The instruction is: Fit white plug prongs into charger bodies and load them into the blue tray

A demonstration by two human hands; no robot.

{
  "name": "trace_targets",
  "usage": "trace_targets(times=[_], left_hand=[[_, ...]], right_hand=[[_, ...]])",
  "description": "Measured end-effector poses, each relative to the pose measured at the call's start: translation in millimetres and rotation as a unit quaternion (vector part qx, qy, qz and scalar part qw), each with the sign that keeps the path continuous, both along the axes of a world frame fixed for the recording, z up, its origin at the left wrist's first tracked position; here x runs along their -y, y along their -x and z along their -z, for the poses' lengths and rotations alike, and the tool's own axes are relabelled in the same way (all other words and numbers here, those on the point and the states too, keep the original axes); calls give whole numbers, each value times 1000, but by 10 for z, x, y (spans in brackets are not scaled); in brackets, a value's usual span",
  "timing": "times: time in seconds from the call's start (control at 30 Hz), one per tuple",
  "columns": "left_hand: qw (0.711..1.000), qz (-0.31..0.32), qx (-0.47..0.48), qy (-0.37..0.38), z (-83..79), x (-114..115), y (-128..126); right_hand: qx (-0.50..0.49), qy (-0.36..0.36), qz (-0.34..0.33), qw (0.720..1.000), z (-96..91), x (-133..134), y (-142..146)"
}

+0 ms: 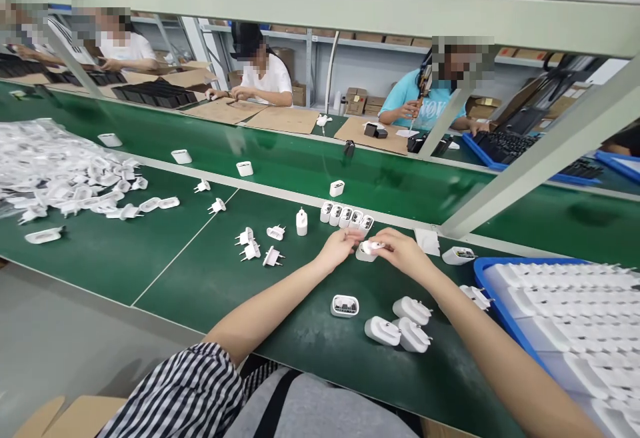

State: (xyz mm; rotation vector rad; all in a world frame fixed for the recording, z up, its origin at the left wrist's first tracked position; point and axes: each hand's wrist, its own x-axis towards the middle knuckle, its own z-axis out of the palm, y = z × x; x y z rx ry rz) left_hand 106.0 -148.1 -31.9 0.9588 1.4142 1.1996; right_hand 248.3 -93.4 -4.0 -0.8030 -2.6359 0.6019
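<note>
A white charger housing (367, 256) is between my hands, with a white plug cap (373, 246) at its open top. My right hand (400, 249) pinches the cap, fingers closed. My left hand (339, 248) has its fingers drawn together against the housing's left side; the fingertips are slightly blurred. Just behind stands a row of open housings (346, 215) with circuit parts inside. Nearer my body, another open housing (345, 305) stands alone, and to its right lie several closed chargers (382, 331) with pins. Loose plug caps (251, 250) and an upright charger (301, 222) are to the left.
A bagged heap of white plug caps (75, 171) covers the far left. At the right is a blue tray (483, 266) stacked with white chargers. Housings (245, 169) sit on the green belt (290, 168) beyond the rail. A slanted post (540, 151) rises at right; co-workers sit opposite.
</note>
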Motion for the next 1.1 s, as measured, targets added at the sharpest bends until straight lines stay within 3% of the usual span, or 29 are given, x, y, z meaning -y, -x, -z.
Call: trace_targets(times=[0.1, 0.2, 0.67, 0.77, 0.9, 1.1], left_hand=[[961, 56, -262, -72, 75, -72, 7], [924, 112, -359, -70, 155, -105, -11], [919, 89, -375, -84, 263, -59, -58], [892, 126, -423, -96, 158, -59, -41], [850, 203, -485, -20, -91, -184, -54], [844, 227, -485, 46, -267, -409, -148]], right_hand=[[6, -2, 67, 998, 85, -86, -12], [44, 2, 68, 997, 130, -95, 23], [191, -17, 54, 980, 85, -77, 72], [231, -18, 45, 972, 48, -119, 112], [272, -6, 35, 962, -6, -190, 169], [310, -11, 23, 950, -61, -184, 212]])
